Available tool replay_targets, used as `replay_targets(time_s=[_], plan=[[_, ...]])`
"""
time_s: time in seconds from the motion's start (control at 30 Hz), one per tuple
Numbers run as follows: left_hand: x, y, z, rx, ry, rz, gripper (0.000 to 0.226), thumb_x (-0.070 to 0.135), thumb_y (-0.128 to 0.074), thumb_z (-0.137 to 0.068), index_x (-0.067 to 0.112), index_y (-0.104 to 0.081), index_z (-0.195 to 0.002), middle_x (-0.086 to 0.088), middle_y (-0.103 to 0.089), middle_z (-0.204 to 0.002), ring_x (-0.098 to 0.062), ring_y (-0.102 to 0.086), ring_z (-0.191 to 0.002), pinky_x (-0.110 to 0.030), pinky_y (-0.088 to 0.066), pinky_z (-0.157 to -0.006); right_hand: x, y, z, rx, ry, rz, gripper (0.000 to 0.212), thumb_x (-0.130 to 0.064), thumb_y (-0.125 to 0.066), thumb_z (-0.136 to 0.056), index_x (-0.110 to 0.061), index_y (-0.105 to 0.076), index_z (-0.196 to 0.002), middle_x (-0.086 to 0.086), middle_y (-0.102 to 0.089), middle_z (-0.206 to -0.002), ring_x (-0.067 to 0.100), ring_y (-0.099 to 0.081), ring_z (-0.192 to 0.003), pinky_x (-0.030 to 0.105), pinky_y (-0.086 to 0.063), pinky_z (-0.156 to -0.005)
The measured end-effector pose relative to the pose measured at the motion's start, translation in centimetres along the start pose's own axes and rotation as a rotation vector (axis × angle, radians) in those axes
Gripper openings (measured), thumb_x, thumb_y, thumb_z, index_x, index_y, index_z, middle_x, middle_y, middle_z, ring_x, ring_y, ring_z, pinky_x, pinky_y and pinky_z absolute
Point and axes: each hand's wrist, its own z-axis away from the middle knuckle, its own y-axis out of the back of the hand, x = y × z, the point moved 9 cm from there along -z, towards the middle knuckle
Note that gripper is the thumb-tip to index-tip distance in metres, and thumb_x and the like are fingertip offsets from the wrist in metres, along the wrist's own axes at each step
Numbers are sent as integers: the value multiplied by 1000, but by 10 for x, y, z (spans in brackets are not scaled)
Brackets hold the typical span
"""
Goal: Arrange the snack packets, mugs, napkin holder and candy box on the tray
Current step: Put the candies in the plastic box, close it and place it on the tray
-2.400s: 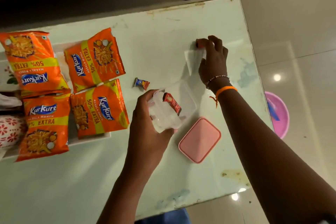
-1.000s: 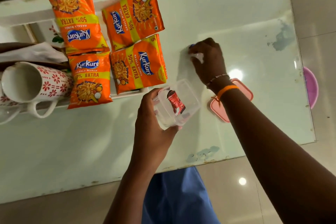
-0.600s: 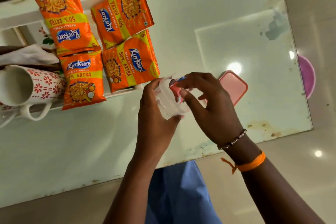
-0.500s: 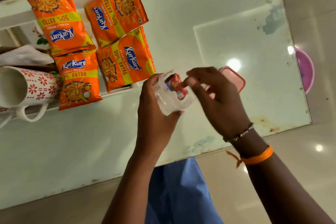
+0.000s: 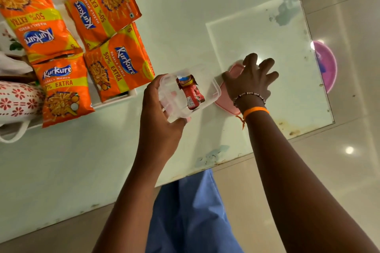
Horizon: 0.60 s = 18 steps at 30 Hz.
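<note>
A person's left hand point(image 5: 162, 117) holds a clear plastic candy box point(image 5: 187, 92) just above a pale glass table point(image 5: 82, 166). The fingers are closed around the box's near-left corner, thumb along its left wall. The box is open-topped and tilted, its mouth facing up toward the camera. Its long axis runs from the gripping fingers up and away to the right. Inside lie two wrapped candies point(image 5: 190, 92), lengthwise against the wall farthest from the thumb.

The right hand point(image 5: 249, 80) reaches just beyond the box, fingers spread and curled down onto a pink lid point(image 5: 228, 107) lying flat on the table. Whether the fingertips already grip the lid's edge cannot be told; the hand covers most of it.

Left of the gripping fingers, four orange snack packets point(image 5: 115, 68) lie overlapping on a white tray point(image 5: 115, 99), with a red-flowered mug point(image 5: 18, 98) on its side farther left.

The likely risks: the tilted, lidless box could spill its candies if it tips further, and the flat lid may slide on the smooth glass instead of lifting. Pressed on crooked, the lid may not seat.
</note>
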Motion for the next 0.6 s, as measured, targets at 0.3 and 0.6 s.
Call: replay_targets(time_s=[0.3, 0.6], plan=[[-16, 16, 1, -43, 95, 189, 76, 9, -79, -66, 33, -44, -129, 17, -56, -122, 13, -60, -95, -9, -50, -66, 14, 31, -2, -18, -150, -914, 21, -39, -51, -75, -25, -53, -91, 0, -55, -99, 26, -50, -100, 34, -41, -84], [-16, -3, 4, -385, 168, 379, 82, -4, -66, -65, 32, -38, -133, 1, -48, -137, -14, -54, -122, -33, -53, -91, -26, -5, 75, -812, 147, -1358, 10, -2, -47, -74, -10, -52, -74, 12, -53, -115, 25, -49, -116, 28, -41, -97]])
